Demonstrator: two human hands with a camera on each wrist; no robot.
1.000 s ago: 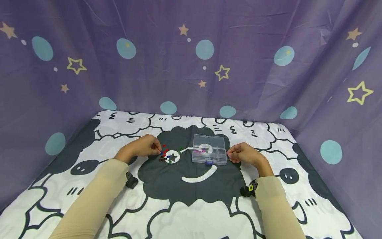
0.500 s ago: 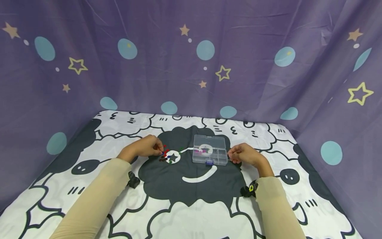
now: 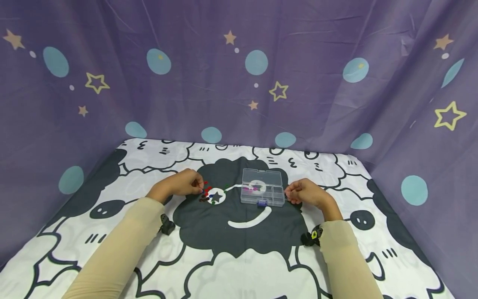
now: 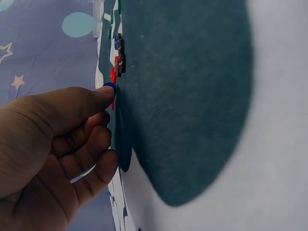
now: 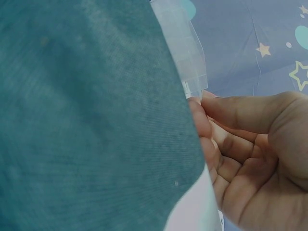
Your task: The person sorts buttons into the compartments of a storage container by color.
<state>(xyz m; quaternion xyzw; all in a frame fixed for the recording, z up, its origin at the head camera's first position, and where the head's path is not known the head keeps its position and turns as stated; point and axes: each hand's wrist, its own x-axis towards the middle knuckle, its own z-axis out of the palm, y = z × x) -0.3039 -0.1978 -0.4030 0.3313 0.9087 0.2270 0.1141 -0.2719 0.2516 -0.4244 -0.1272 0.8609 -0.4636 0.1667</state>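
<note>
With thumb and fingertips my left hand [image 3: 183,182] pinches a small round blue piece, perhaps a button or bead [image 4: 110,85], low over the cloth. Small red pieces [image 3: 207,189] lie just right of those fingertips, with dark brown pieces [image 3: 203,199] in front. A clear plastic compartment box [image 3: 277,196] stands open, its lid [image 3: 263,176] tipped back. Pink pieces [image 3: 249,189] are in its left compartment. My right hand [image 3: 306,193] pinches the box's right edge; in the right wrist view the thumb presses on the clear plastic wall [image 5: 190,62].
A few green pieces [image 3: 213,202] and another blue piece [image 3: 210,196] lie on or near the printed white circle. The blue latch [image 3: 262,204] faces the front of the box. Behind the cloth-covered table [image 3: 242,236] hangs a purple curtain [image 3: 209,91].
The left hand has shifted very slightly to the right over the last second. The right hand and the box have stayed in place.
</note>
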